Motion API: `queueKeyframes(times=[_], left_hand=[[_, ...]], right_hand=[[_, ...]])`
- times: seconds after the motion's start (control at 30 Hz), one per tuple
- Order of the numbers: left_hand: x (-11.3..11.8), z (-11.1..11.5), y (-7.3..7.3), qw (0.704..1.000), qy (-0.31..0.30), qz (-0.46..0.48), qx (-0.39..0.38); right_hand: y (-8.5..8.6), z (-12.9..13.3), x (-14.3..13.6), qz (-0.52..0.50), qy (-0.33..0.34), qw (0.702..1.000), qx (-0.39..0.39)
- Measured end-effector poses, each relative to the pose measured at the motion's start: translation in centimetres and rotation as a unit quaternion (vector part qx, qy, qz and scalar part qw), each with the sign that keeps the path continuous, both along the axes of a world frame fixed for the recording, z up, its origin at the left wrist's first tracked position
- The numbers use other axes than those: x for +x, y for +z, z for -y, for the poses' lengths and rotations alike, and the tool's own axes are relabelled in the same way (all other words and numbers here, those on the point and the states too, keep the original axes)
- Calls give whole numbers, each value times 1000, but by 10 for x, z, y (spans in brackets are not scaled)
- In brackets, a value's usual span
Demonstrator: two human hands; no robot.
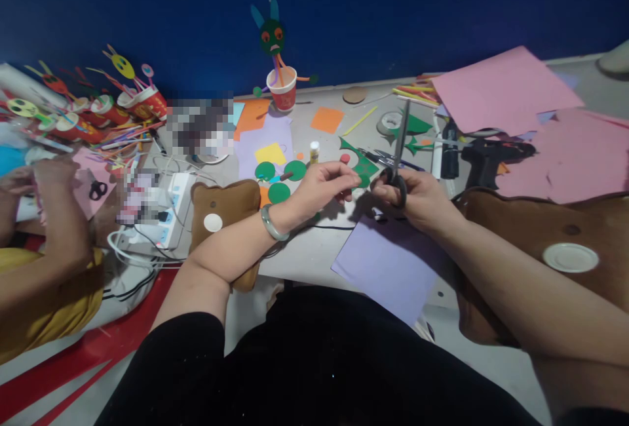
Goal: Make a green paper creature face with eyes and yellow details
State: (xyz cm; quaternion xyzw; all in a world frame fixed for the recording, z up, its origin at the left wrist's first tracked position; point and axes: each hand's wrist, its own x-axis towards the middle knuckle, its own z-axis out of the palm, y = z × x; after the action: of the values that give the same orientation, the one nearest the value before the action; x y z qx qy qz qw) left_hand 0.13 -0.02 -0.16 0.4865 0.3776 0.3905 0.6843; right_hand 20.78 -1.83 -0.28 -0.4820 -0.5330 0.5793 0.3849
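Above the table [302, 262], right hand [420, 196]: is gripping scissors [400, 151] by the handles, blades pointing upward, probably sparing the other fingers.
Left hand [324, 187]: is holding thumb and fingertips narrowly together, facing the scissors; I cannot tell whether they are pinching the green piece [362, 181] showing at their tips.
Purple sheet [388, 269]: is lying below the right hand, overhanging the front edge.
Green discs [279, 193]: three are lying beyond the left forearm, seemingly sitting apart from the scraps.
Glue stick [314, 152]: is standing upright behind the left hand, apparently taking little room.
Glue gun [496, 154]: is resting off right, likely leaving the middle free.
Cup figure [284, 92]: is standing at the back, presumably avoiding elbows.
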Motion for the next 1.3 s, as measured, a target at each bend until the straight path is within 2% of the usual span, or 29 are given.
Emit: queueKeyframes(times=[0.17,0.33,0.47,0.6,0.77,0.97,1.03,1.17,1.23,1.3], left_hand=[[7,6,-9,999,-29,-15,31],[6,5,-14,997,-35,-43,54],[6,5,-16,991,-101,-65,56],[7,5,-17,992,-87,-74,63],[5,3,-10,992,-94,-62,60],[-1,2,7,990,-134,-46,-10],[-2,0,8,993,-109,-46,-29],[-3,-4,10,998,-20,-17,-55],[-3,-6,11,998,17,0,-68],[-3,-7,14,996,47,12,-77]], right_hand=[[-4,0,-2,-5,-17,1000,14],[2,1,-1,26,-23,999,17],[1,0,1,45,17,998,32],[-3,-1,4,63,60,995,54],[-2,0,3,66,48,995,50],[0,2,1,39,14,999,31],[2,2,1,37,-3,999,39],[7,2,1,62,-41,996,47],[7,1,2,61,-25,997,34],[5,0,3,50,26,998,22]])
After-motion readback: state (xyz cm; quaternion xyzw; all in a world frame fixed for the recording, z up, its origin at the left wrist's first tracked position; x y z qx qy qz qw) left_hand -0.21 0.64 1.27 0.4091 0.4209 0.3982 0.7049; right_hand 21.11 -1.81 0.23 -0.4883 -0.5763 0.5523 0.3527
